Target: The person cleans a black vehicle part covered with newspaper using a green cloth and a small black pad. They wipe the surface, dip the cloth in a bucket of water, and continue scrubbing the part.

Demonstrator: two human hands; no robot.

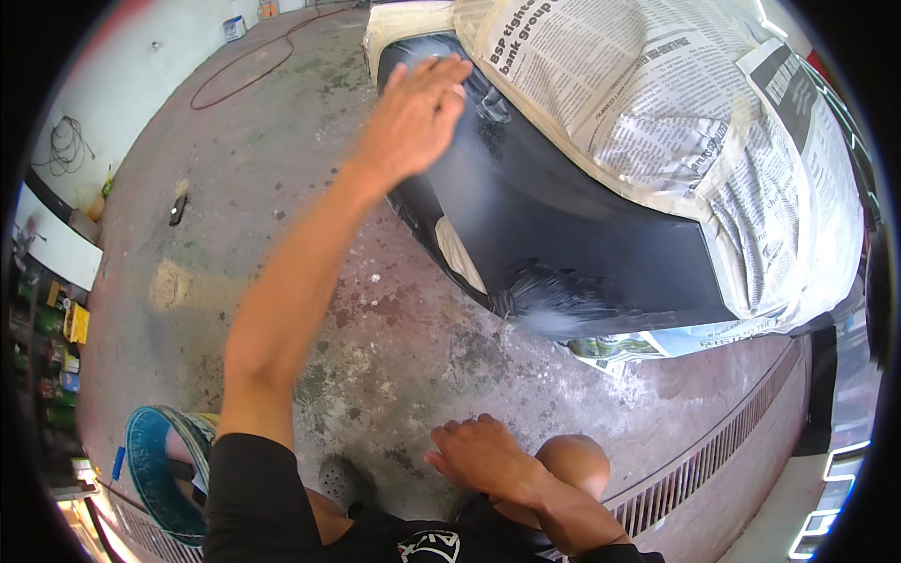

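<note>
My left hand (419, 117) is on the upper left end of a dark grey-black car bumper (582, 230), its arm stretched far out. Its fingers are bent and pressed together against the surface; what lies under them, if anything, is too hidden to make out. Pale, hazy patches and scuffed streaks mark the bumper near that hand and along its lower edge. By my bent knee (574, 462), my right hand (483, 457) hangs loosely with its thumb apart and nothing visible in it.
Taped newspaper (648, 103) covers the car beside the bumper. A blue bucket (141, 469) stands at my lower left. A floor drain grate (713, 441) runs along the right. Farther off are a hose (246, 75), a small black object (177, 209) and a paint can (234, 28).
</note>
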